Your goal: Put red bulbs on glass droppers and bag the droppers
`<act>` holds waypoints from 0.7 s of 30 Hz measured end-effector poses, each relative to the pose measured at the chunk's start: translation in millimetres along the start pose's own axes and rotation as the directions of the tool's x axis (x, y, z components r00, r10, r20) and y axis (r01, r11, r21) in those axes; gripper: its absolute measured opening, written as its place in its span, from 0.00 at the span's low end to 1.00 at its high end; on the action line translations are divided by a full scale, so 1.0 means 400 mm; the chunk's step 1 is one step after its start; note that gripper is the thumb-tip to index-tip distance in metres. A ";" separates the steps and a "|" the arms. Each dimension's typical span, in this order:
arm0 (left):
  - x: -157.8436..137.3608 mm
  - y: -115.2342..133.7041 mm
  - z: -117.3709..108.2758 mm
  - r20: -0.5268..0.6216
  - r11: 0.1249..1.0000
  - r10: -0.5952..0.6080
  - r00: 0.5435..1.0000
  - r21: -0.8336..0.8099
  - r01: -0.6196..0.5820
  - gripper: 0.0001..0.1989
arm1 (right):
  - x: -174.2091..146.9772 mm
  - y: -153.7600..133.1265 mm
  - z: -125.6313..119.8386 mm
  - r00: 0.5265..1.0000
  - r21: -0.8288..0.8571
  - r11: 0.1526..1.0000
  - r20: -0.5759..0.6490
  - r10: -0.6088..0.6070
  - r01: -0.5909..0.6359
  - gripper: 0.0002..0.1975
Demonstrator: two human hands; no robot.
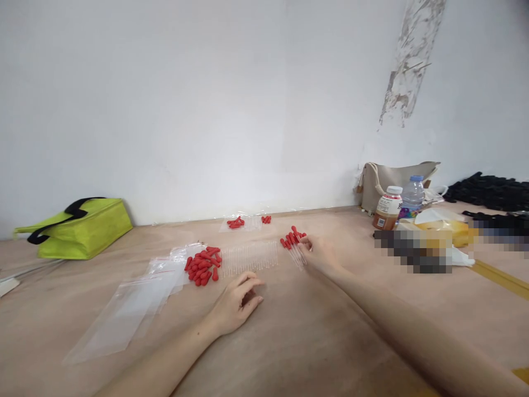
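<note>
A small cluster of red-capped droppers (pixel 291 240) is laid at the right of the work area, tubes pointed toward the person, and is touched by the right hand (pixel 317 253); its fingertips are brought close together at the droppers, but whether one is pinched cannot be told. Just left of the cluster, a row of clear tubes (pixel 250 256) is set out side by side. In front of the row, the left hand (pixel 236 306) is held empty, loosely curled, with thumb and fingers parted. Loose red bulbs (pixel 202 266) are heaped at the row's left end, beside overlapping clear zip bags (pixel 124 314). Farther out, a lime-green bag (pixel 93 229) is placed at left, and a white-capped bottle (pixel 386 209) and a blue-capped bottle (pixel 413 194) are stood at right.
</note>
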State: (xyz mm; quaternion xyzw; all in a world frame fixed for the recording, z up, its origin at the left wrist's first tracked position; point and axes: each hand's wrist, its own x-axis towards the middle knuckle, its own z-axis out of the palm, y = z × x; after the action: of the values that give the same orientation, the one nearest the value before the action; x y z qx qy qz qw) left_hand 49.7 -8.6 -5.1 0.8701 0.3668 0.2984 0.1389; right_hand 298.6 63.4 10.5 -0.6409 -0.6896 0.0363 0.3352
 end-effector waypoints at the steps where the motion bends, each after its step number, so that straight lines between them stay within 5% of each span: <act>1: 0.002 0.001 -0.001 0.016 1.000 0.008 1.000 0.012 -0.008 0.10 | 0.019 0.006 0.007 0.999 -0.004 0.999 0.002 0.043 -0.043 0.11; 11: 0.002 0.000 -0.003 0.046 1.000 0.024 0.999 0.018 -0.025 0.08 | 0.057 0.026 0.076 0.993 -0.084 0.990 -0.027 0.116 -0.117 0.11; 15: 0.004 0.000 -0.001 0.059 1.000 0.023 0.998 0.009 -0.024 0.08 | 0.043 0.011 0.075 0.998 -0.112 0.993 -0.050 0.034 -0.039 0.12; 21: 0.006 -0.001 -0.004 0.071 1.000 0.021 0.997 0.009 -0.021 0.08 | 0.040 -0.073 0.100 0.992 -0.259 0.965 0.126 0.002 0.031 0.16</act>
State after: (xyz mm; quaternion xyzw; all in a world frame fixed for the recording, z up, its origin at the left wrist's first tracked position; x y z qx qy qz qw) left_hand 49.8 -6.7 -3.1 0.8846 0.3539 0.2670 0.1445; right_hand 253.7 88.0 0.3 -0.6707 -0.7127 -0.0170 0.2046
